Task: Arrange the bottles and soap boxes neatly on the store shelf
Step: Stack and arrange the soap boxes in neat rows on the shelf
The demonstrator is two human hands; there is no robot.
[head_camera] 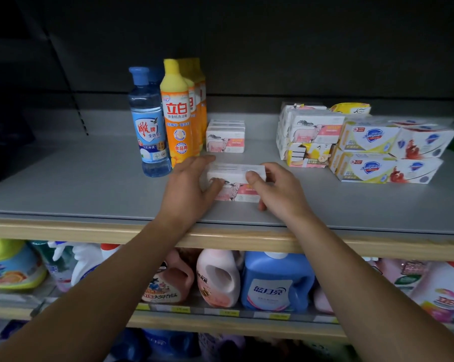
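Observation:
A white and pink sheep-print soap box (237, 182) sits on the grey shelf (90, 189), held from both ends. My left hand (188, 189) grips its left end and my right hand (278, 190) grips its right end. Behind it lies another sheep soap box stack (225, 137). To the left stand a blue dish-soap bottle (149, 126) and a row of yellow-orange detergent bottles (180, 113). At the right sit stacked sheep soap boxes (312, 129) and white Safeguard soap packs (372, 150).
A yellow packet (350, 108) lies behind the right stacks. The shelf below holds laundry detergent jugs, among them a pink one (218, 278) and a blue one (277, 283). The shelf's wooden front lip (64, 228) runs across the view.

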